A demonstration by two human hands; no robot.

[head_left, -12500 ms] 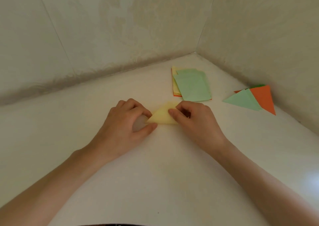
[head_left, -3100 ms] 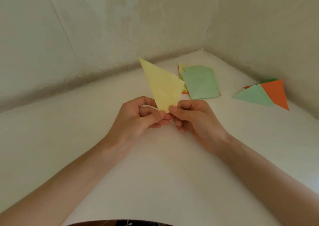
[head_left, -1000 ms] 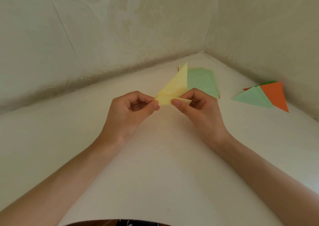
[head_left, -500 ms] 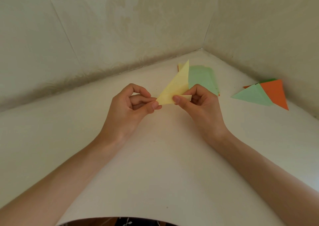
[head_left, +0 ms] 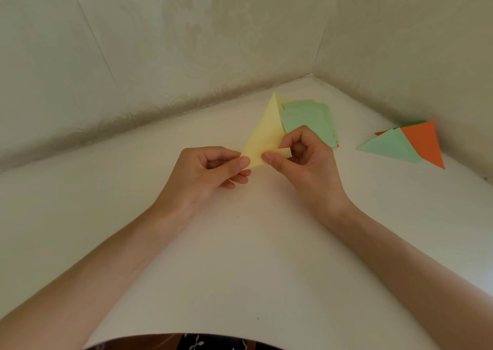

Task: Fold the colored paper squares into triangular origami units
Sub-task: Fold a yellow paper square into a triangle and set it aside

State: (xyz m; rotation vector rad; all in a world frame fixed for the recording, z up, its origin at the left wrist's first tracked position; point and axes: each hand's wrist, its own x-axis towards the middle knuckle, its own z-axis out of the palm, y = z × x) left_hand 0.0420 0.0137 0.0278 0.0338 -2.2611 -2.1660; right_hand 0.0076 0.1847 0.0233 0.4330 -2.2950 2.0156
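Note:
A folded yellow paper triangle (head_left: 266, 133) is held up above the white table, its long tip pointing away toward the wall. My left hand (head_left: 208, 173) pinches its near left corner between thumb and fingers. My right hand (head_left: 304, 160) pinches the near right corner, where a small flap is bent over under the thumb. Behind the triangle lies a stack of paper squares (head_left: 309, 120) with a light green sheet on top. Folded triangles lie at the right: a light green one (head_left: 386, 146) overlapping an orange one (head_left: 424, 141).
The white table (head_left: 240, 243) sits in a corner, with patterned walls close behind and to the right. A dark green edge (head_left: 416, 122) peeks out behind the orange triangle. A dark patterned garment shows at the bottom edge.
Since a second ago both hands kept their pinch on the yellow triangle. The small flap at its right corner has been folded further under my right thumb. The triangle stays raised.

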